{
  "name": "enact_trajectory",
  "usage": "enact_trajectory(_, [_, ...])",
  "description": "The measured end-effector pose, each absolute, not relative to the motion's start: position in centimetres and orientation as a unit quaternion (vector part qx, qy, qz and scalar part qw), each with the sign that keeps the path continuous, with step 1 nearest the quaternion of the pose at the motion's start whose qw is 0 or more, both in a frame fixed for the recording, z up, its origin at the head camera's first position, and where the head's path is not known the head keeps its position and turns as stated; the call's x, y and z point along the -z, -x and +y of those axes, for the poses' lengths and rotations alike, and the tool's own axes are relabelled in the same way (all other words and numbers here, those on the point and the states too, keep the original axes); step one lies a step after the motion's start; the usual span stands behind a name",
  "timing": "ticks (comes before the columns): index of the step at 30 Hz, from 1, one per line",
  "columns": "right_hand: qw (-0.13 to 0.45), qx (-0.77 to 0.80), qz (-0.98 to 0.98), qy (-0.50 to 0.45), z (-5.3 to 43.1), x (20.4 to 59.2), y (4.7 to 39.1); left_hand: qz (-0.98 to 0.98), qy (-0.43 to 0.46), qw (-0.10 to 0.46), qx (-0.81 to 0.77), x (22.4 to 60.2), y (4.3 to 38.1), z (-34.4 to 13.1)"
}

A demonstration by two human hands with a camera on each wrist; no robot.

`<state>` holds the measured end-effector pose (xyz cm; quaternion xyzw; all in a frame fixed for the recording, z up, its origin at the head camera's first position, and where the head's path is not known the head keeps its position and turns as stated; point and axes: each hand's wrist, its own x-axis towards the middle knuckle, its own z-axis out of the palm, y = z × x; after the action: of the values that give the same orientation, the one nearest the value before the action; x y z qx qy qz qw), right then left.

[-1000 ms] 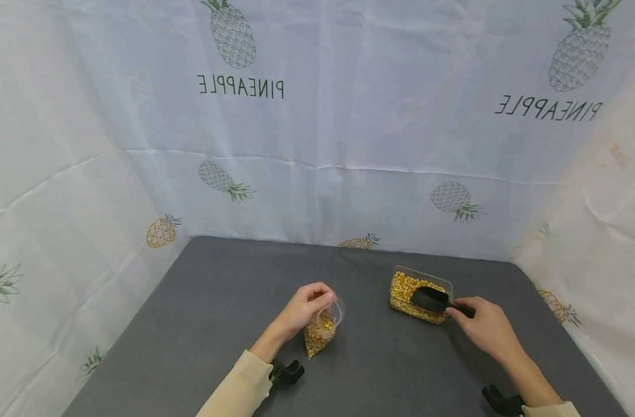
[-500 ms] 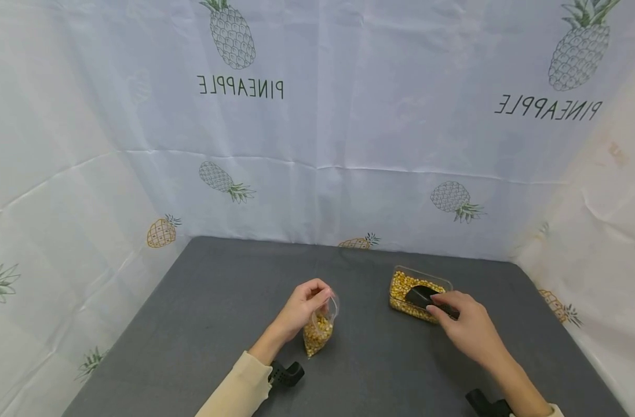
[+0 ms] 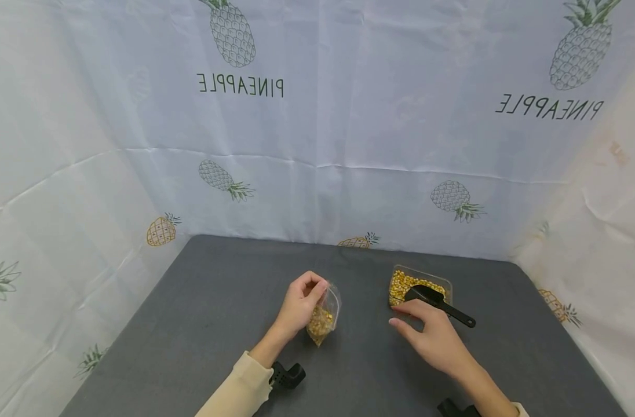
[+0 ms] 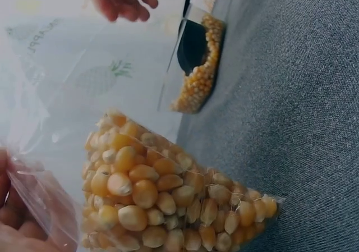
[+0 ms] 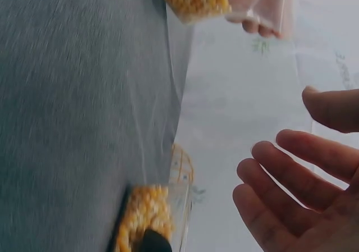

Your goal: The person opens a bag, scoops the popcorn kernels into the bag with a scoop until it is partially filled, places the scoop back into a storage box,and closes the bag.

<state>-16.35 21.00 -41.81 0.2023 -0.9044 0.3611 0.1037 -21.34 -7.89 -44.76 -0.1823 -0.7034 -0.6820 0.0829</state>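
Note:
My left hand (image 3: 298, 303) pinches the top of a clear plastic bag (image 3: 323, 315) between thumb and fingers. Corn kernels (image 4: 162, 196) fill the bag's lower part, which tapers to a corner close over the table. To the right, my right hand (image 3: 429, 336) is in the air with fingers apart and nothing in them. Behind it stands a clear rectangular container (image 3: 449, 287) of corn kernels, partly hidden by that hand. A black scoop (image 3: 437, 301) lies in the container, its bowl on the kernels and its handle jutting over the near right rim.
The dark grey table (image 3: 234, 278) is enclosed by white pineapple-print curtains (image 3: 317, 116) at the back and both sides. A black wrist mount (image 3: 288, 375) sits under the left sleeve (image 3: 236, 385).
My right hand has let go of the scoop, leaving it in the container, and moved left toward the bag. My left hand has raised the bag slightly.

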Motion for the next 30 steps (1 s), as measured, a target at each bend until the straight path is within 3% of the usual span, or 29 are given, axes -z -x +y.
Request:
enact_trajectory(15, [0.057,-0.394,-0.881,-0.256,15.7,42.3,15.8,-0.738,0.156,0.16,0.637,41.0,19.0,-7.2])
enact_trajectory(22, [0.096,-0.396,-0.879,-0.248,14.0,42.6,16.2,-0.737,0.156,0.159,0.639,40.7,18.6,-7.1])
enact_trajectory(30, [0.103,-0.42,-0.864,-0.259,13.8,42.6,16.9,-0.724,0.16,0.142,0.655,41.2,18.6,-7.5])
